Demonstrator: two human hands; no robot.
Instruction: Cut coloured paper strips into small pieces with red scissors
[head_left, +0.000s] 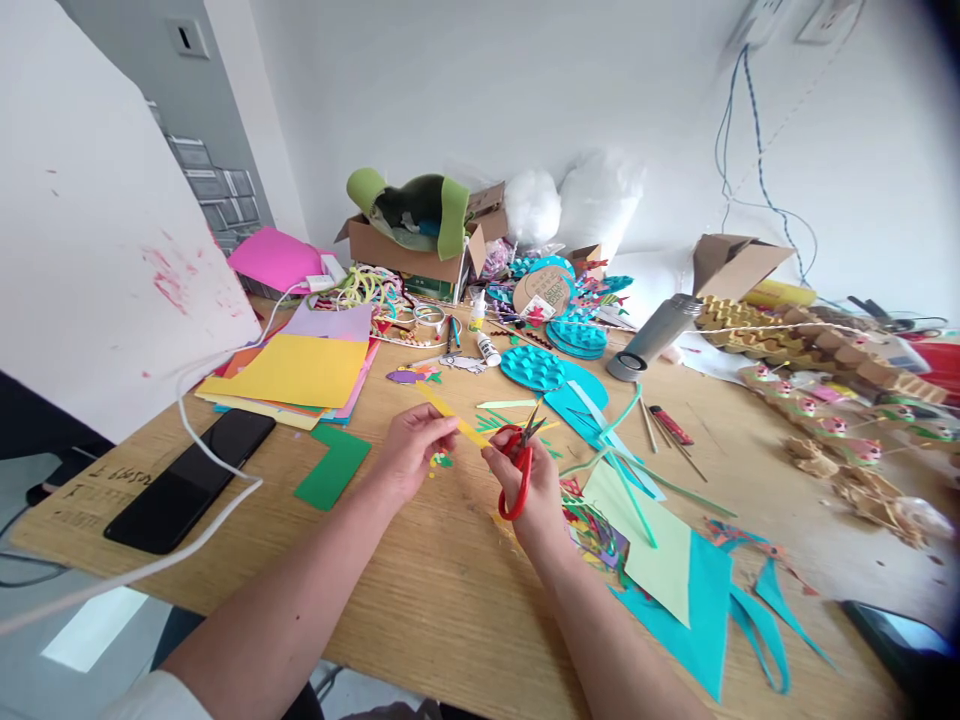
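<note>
A narrow yellow paper strip (pixel 470 432) stretches between my two hands above the table. My left hand (pixel 412 447) pinches it between thumb and fingers. Red-handled scissors (pixel 516 478) sit in my right hand (pixel 536 505), blades pointing up and away, while that hand's fingertips also touch the strip's near end. Small green and yellow paper bits (pixel 440 461) lie on the wood under the strip. Just beyond are thin green paper strips (pixel 499 420) and a purple paper fish (pixel 406 376). An L-shaped green paper piece (pixel 334 467) lies left of my left hand.
Coloured paper sheets (pixel 300 372) are stacked at left, near a black phone (pixel 191 480) crossed by a white cable. Glue bottles (pixel 487 348) stand at the back. To the right are a grey thermos (pixel 654 338), turquoise paper (pixel 705 600), egg cartons (pixel 757 330) and another phone (pixel 900 640).
</note>
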